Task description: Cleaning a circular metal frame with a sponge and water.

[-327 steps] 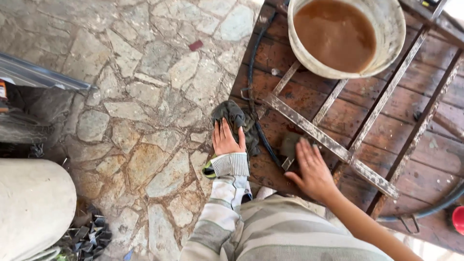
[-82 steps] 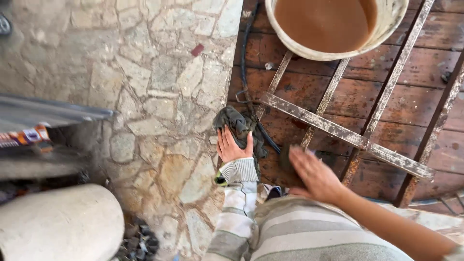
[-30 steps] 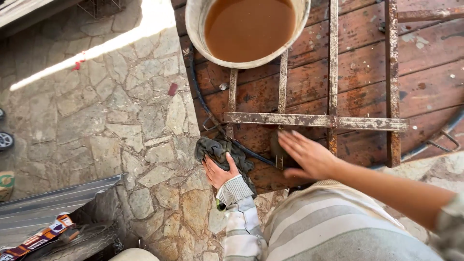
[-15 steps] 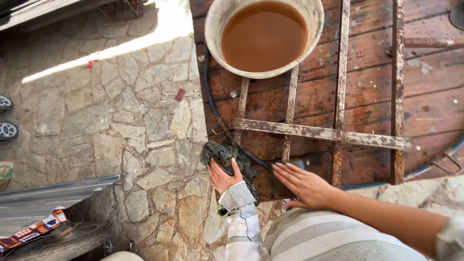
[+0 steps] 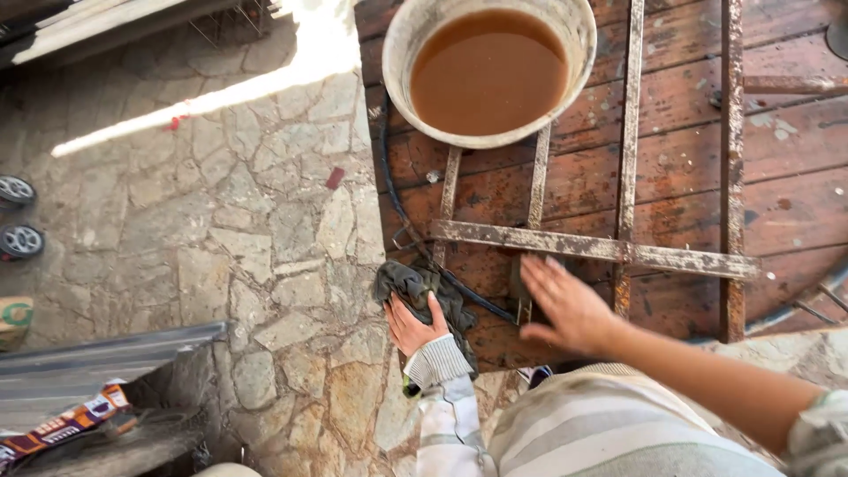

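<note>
My left hand [image 5: 413,323] presses down on a dark crumpled rag [image 5: 422,289] at the edge where the stone paving meets a wet reddish wooden board surface [image 5: 795,203]. My right hand [image 5: 565,305] hovers open and flat, fingers spread, just over the boards beside a rusty metal frame [image 5: 592,249] that lies on them. A round pale basin [image 5: 491,67] full of brown water stands on the frame's far end. My sleeves are striped grey and white.
A thin dark hose [image 5: 397,208] runs along the boards' left edge under the rag. Irregular stone paving [image 5: 221,230] fills the left. Two small wheels [image 5: 18,216] sit at the far left, and a grey metal sheet [image 5: 97,353] with a wrapper lies bottom left.
The view has shifted slightly. My right hand has moved up and right toward the frame's crossbar. My left hand stays on the rag.
</note>
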